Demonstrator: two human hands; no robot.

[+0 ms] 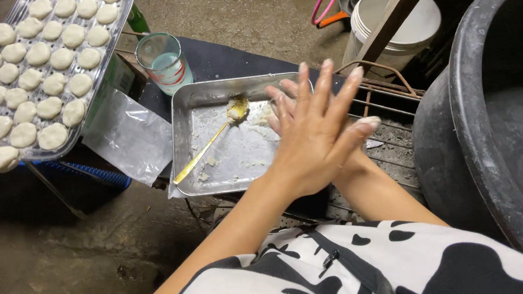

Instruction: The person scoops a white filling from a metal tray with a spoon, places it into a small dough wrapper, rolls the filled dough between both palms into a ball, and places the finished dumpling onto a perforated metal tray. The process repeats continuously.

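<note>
My left hand [314,132] lies flat on top of my right hand [281,103], palms pressed together and fingers stretched out. They hover over the right end of a shallow metal pan [205,91] dusted with flour. Whether anything sits between the palms is hidden. In the pan rests a yellow-handled spoon [207,149] with a small lump of filling at its bowl. Both hands are floury. A clear tray [124,13] at the upper left carries several rows of round white dough pieces [38,53].
A glass of water [165,63] stands behind the pan, and a plastic sheet [129,137] lies to its left. A big black tub [463,115] fills the right side. A white bucket [413,27] and a rusty wire rack [384,90] sit behind my hands.
</note>
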